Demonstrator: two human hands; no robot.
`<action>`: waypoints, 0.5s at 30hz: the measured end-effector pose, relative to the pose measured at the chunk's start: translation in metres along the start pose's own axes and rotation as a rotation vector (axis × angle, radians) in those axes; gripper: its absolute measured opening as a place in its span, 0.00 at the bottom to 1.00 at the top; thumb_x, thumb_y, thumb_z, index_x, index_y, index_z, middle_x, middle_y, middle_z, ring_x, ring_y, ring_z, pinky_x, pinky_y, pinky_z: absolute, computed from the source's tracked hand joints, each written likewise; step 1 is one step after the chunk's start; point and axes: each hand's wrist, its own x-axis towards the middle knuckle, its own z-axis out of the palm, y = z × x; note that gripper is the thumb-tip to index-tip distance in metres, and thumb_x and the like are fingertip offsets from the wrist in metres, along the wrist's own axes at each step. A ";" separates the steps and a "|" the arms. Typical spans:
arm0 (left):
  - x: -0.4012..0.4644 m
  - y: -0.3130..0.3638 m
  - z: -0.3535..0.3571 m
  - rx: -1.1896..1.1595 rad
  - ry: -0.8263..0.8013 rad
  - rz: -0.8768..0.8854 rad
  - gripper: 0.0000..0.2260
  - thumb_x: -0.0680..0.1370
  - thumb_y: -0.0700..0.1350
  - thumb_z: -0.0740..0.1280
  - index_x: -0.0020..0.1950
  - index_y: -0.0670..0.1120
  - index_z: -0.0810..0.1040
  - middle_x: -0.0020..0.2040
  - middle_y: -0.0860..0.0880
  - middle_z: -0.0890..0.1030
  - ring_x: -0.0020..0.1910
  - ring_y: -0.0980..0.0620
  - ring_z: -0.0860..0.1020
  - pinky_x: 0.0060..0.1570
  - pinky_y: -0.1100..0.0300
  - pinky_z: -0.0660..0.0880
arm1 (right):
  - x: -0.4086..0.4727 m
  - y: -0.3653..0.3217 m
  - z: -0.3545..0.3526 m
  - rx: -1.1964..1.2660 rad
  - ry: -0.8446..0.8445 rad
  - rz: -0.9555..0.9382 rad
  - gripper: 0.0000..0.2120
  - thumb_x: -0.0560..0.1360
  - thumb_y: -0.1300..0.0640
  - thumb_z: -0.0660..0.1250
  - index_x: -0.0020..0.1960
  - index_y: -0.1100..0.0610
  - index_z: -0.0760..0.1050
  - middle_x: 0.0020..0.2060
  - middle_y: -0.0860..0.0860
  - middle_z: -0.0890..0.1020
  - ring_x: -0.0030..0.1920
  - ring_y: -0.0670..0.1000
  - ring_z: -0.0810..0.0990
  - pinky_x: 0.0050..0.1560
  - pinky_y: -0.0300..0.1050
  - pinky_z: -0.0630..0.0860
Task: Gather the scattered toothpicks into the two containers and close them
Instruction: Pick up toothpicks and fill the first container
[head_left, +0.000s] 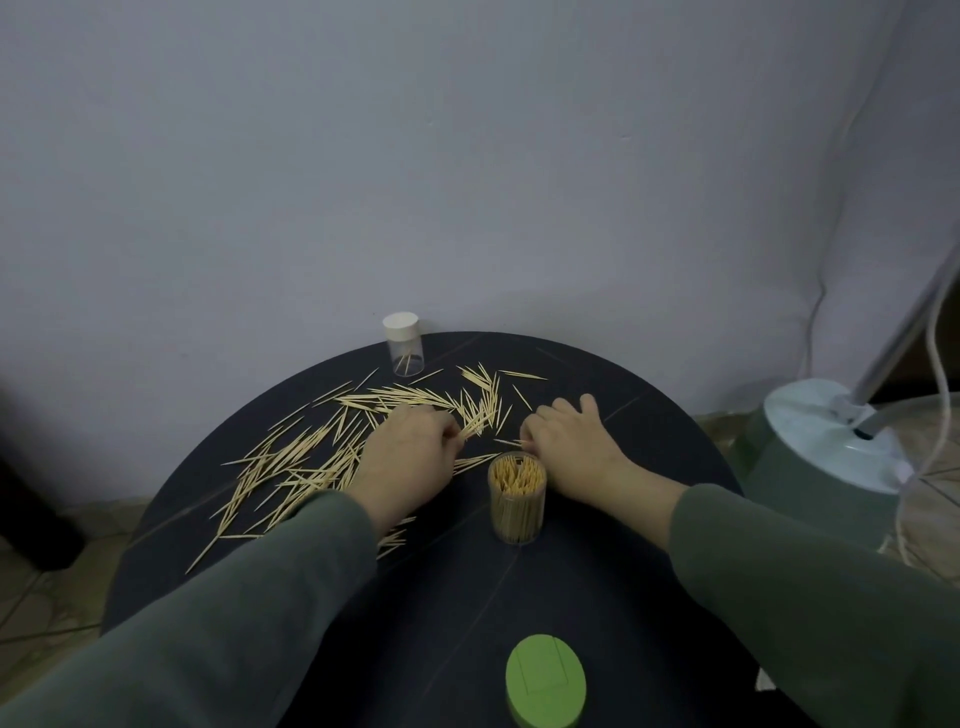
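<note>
Most of the toothpicks (291, 462) lie to my left, fanned over the dark worktop (597, 597), their long axes running mostly from near-left to far-right, so they point roughly toward the middle. Behind them, at the far edge, stands the capped jar (403, 344), nearly empty, with its white lid on. My left hand (410, 457) rests on the pile's right fringe, fingers curled around a small bunch of sticks at its tips. Just right of it stands the open jar (517, 496), upright and packed full, between my two hands. My right hand (569, 441) lies beside the jar's far-right side, fingers bent down over a few stray sticks; whether it pinches any I cannot tell. The left hand is plainly nearer the pile. The green lid (545, 680) sits close to me, well apart from the jar.
</note>
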 end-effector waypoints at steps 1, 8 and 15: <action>0.000 0.001 -0.001 -0.047 0.012 -0.012 0.09 0.80 0.51 0.64 0.55 0.51 0.80 0.50 0.54 0.80 0.52 0.54 0.74 0.55 0.58 0.74 | 0.000 0.002 -0.001 0.066 0.008 0.027 0.09 0.80 0.52 0.61 0.59 0.51 0.73 0.56 0.49 0.76 0.60 0.50 0.72 0.68 0.55 0.59; -0.002 0.012 -0.017 -0.630 0.027 -0.124 0.02 0.80 0.48 0.65 0.49 0.54 0.77 0.44 0.56 0.79 0.44 0.59 0.76 0.41 0.66 0.71 | -0.010 0.006 -0.017 0.726 0.151 0.130 0.05 0.81 0.56 0.60 0.51 0.50 0.74 0.44 0.44 0.76 0.51 0.47 0.75 0.64 0.50 0.65; -0.023 0.026 -0.031 -1.108 0.012 -0.071 0.06 0.79 0.43 0.66 0.49 0.53 0.80 0.44 0.55 0.83 0.48 0.57 0.80 0.52 0.62 0.77 | -0.031 -0.008 -0.037 1.296 0.227 0.023 0.08 0.81 0.59 0.59 0.49 0.49 0.74 0.41 0.46 0.77 0.42 0.40 0.75 0.45 0.31 0.75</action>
